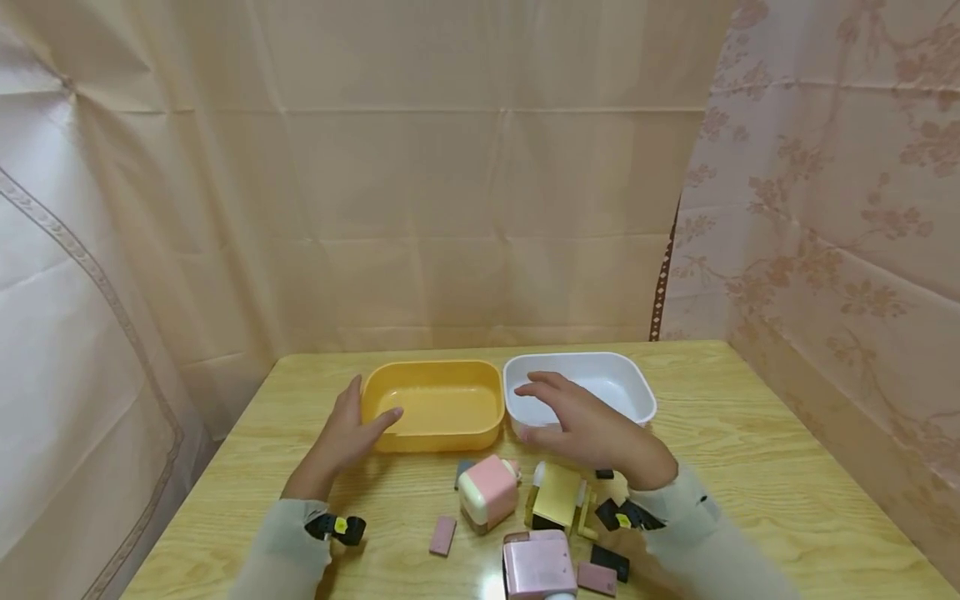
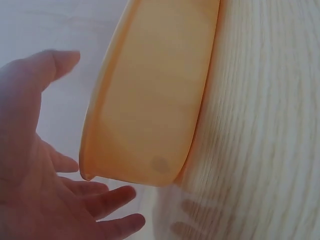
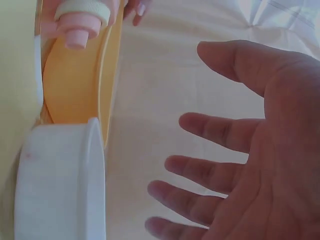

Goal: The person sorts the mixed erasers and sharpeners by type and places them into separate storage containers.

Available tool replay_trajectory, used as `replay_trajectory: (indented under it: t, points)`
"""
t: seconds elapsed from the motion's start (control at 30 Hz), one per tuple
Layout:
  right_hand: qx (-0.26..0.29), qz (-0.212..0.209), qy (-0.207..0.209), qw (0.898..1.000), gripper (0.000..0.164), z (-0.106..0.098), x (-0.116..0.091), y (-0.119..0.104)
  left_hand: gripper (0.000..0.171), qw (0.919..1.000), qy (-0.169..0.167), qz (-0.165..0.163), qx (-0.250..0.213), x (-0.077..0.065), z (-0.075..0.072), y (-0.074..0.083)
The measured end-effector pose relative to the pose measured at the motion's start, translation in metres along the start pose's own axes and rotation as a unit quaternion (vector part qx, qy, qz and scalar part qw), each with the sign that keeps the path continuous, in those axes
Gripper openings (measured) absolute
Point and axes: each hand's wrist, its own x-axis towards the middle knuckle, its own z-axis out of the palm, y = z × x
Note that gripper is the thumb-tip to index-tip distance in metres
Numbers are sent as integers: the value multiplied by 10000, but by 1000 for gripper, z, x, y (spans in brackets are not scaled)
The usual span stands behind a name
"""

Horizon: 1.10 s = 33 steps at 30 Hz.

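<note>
My left hand (image 1: 347,431) is at the left end of a yellow plastic tray (image 1: 431,440). In the left wrist view, its spread fingers (image 2: 112,200) lie beside the tray's end wall, with the thumb raised apart from it. My right hand (image 1: 581,421), fingers apart and lightly bent, hovers over the near left part of a white tray (image 1: 633,379) and holds nothing. In the right wrist view, the white tray (image 3: 55,175) stands below its fingers. Both trays sit side by side at the back of the table.
Before the trays stand a pink-and-cream boxy item (image 1: 491,492), a gold-yellow block with side parts (image 1: 557,493) and a shiny pink boxy item (image 1: 540,567). Small flat pieces lie around them, including pink (image 1: 442,535) and black (image 1: 611,562) ones. Curtains (image 1: 465,208) hang behind the table (image 1: 240,483).
</note>
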Motion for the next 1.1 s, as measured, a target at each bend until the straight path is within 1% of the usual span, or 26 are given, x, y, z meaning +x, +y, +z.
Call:
replay_trajectory:
  t: [0.17, 0.33, 0.4, 0.47, 0.57, 0.67, 0.8, 0.93, 1.1]
  points:
    - [50, -393, -178, 9991, 50, 8, 1, 0, 123, 9999, -79, 35, -126, 3, 6, -6]
    - [127, -724, -302, 9968, 44, 13, 1, 0, 132, 9999, -145, -5, -82, 3, 10, -9]
    - [119, -779, -377, 9962, 44, 14, 1, 0, 134, 9999, -127, 15, -25, 3, 12, -9]
    - [145, -739, -478, 9960, 44, 14, 0, -2, 134, 9999, -85, 58, 81, 3, 13, -8]
    - [253, -698, -630, 9952, 42, 15, -1, -4, 132, 9993, 6, 241, 295, 3, 15, -9]
    - [416, -701, -842, 9931, 42, 17, -1, -7, 129, 9978, 16, 413, 524, 3, 16, -11]
    - [480, -812, -1048, 9900, 45, 20, -1, -10, 127, 9964, -9, 580, 621, 4, 17, -12]
    - [513, -933, -1125, 9879, 50, 22, -2, -11, 127, 9961, -9, 605, 650, 5, 17, -12]
    - [601, -1133, -1173, 9848, 55, 25, -1, -12, 129, 9964, -37, 527, 656, 6, 17, -12]
